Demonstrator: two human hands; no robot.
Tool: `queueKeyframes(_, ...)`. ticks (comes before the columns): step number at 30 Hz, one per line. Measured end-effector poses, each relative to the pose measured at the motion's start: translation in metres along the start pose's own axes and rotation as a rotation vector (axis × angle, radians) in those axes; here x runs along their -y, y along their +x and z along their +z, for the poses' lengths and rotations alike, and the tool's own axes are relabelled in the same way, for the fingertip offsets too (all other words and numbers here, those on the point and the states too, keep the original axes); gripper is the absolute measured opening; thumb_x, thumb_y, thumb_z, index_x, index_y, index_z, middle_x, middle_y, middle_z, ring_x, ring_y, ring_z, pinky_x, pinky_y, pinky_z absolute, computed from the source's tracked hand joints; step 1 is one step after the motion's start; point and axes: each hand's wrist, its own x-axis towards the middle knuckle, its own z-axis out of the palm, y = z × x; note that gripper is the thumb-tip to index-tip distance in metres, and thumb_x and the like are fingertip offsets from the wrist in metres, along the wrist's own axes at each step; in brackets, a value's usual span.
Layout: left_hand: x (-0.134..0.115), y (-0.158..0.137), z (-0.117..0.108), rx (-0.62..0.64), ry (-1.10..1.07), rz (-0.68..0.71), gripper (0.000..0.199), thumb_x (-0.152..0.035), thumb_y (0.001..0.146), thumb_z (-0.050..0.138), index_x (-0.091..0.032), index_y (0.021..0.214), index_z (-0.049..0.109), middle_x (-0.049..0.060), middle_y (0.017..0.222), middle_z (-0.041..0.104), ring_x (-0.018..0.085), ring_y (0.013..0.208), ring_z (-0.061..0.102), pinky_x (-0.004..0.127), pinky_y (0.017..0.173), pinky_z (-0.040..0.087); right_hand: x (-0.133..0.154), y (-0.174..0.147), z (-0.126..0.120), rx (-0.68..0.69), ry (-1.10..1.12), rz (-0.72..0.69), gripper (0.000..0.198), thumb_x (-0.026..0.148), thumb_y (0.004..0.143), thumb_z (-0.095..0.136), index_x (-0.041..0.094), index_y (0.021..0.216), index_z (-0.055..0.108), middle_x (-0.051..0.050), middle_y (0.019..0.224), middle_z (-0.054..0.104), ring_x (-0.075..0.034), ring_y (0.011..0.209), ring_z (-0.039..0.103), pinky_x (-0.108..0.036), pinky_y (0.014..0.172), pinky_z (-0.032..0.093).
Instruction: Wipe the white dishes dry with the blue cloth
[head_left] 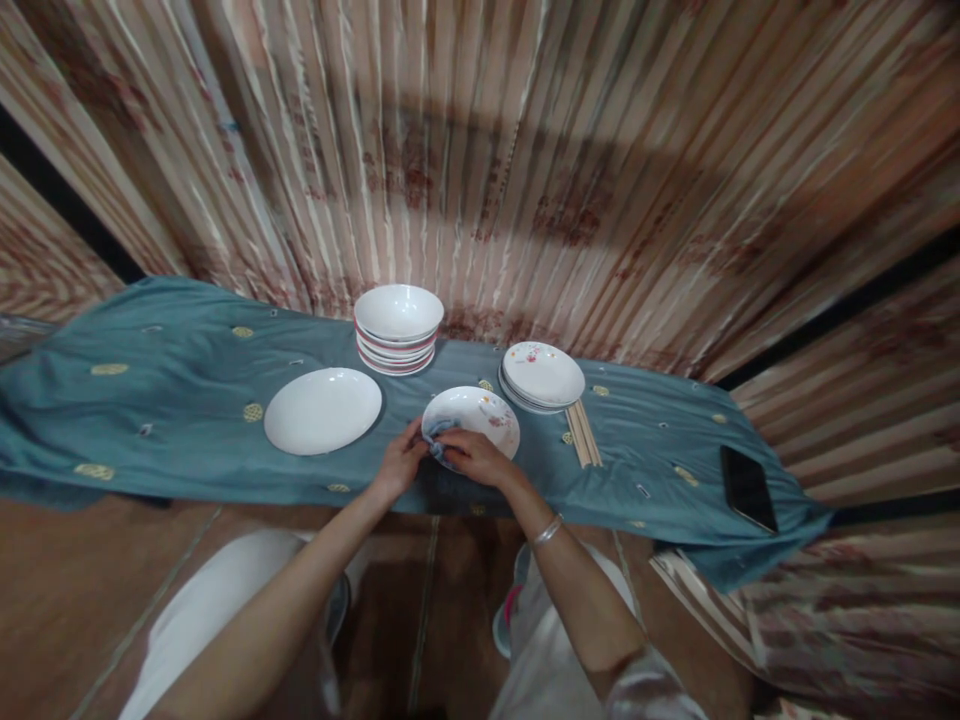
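In front of me a white plate (pixel 487 418) with a small floral print is tilted slightly above the table's front part. Its left rim is pinched by my left hand (pixel 402 458). My right hand (pixel 474 456) is closed on a blue-grey cloth (pixel 444 437), which lies against the plate's inner left side. To the left, a plain white oval plate (pixel 322 411) rests on the tablecloth. Behind stands a stack of white bowls (pixel 398 312) with red bands. On the right is a stack of floral plates (pixel 543 376).
Several wooden chopsticks (pixel 584 434) lie beside the floral stack. A black phone (pixel 748 488) is near the right end of the teal tablecloth (pixel 202 400). A pleated patterned curtain (pixel 465 150) hangs right behind the table, with dark poles at both sides.
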Motion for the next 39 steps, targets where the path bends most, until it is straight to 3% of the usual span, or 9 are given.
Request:
queueKeyframes(10, -0.003, -0.001, 0.002, 0.0, -0.035, -0.033, 0.061, -0.033, 0.056, 0.077, -0.017, 0.114, 0.067, 0.009, 0.108, 0.072, 0.028, 0.104, 0.062, 0.041, 0.095, 0.045, 0.012, -0.029, -0.02, 0.056, -0.12, 0.049, 0.036, 0.004, 0.082, 0.051, 0.02, 0.108, 0.071, -0.005, 0.114, 0.071, -0.018, 0.108, 0.064, -0.03, 0.097, 0.045)
queueKeyframes(16, -0.002, -0.001, 0.002, -0.004, -0.036, -0.047, 0.067, -0.04, 0.055, 0.08, -0.017, 0.116, 0.067, 0.011, 0.107, 0.072, 0.029, 0.103, 0.062, 0.041, 0.092, 0.046, 0.015, -0.044, -0.03, 0.064, -0.304, 0.164, 0.03, 0.009, 0.084, 0.051, 0.019, 0.104, 0.072, -0.006, 0.109, 0.072, -0.02, 0.104, 0.064, -0.031, 0.095, 0.046)
queueKeyframes(26, -0.001, -0.001, 0.001, -0.02, -0.031, -0.054, 0.072, -0.043, 0.052, 0.081, -0.016, 0.118, 0.066, 0.011, 0.107, 0.072, 0.029, 0.103, 0.062, 0.042, 0.093, 0.045, -0.005, -0.049, -0.033, -0.06, -0.568, 0.351, 0.026, 0.011, 0.086, 0.048, 0.019, 0.092, 0.073, -0.008, 0.099, 0.073, -0.023, 0.099, 0.06, -0.035, 0.094, 0.043)
queueKeyframes(29, -0.001, -0.001, 0.0, -0.024, -0.023, -0.056, 0.071, -0.043, 0.053, 0.081, -0.017, 0.117, 0.066, 0.01, 0.107, 0.072, 0.03, 0.104, 0.062, 0.043, 0.094, 0.045, -0.011, -0.047, -0.03, -0.131, -0.625, 0.386, 0.027, 0.011, 0.089, 0.045, 0.019, 0.095, 0.071, -0.009, 0.105, 0.07, -0.024, 0.107, 0.055, -0.037, 0.093, 0.044)
queueKeyframes(33, -0.001, 0.0, 0.0, -0.026, -0.023, -0.052, 0.07, -0.042, 0.053, 0.081, -0.017, 0.117, 0.066, 0.011, 0.106, 0.071, 0.03, 0.105, 0.061, 0.044, 0.095, 0.044, -0.021, -0.044, -0.025, -0.213, -0.649, 0.333, 0.033, 0.006, 0.089, 0.041, 0.015, 0.107, 0.067, -0.013, 0.127, 0.06, -0.023, 0.12, 0.049, -0.037, 0.103, 0.039)
queueKeyframes(39, 0.002, 0.0, -0.001, -0.014, -0.037, -0.033, 0.063, -0.035, 0.056, 0.077, -0.016, 0.115, 0.066, 0.01, 0.107, 0.071, 0.03, 0.107, 0.06, 0.043, 0.096, 0.044, -0.032, -0.037, -0.021, -0.242, -0.61, 0.32, 0.041, -0.002, 0.083, 0.04, 0.006, 0.116, 0.062, -0.019, 0.139, 0.05, -0.023, 0.133, 0.041, -0.037, 0.113, 0.031)
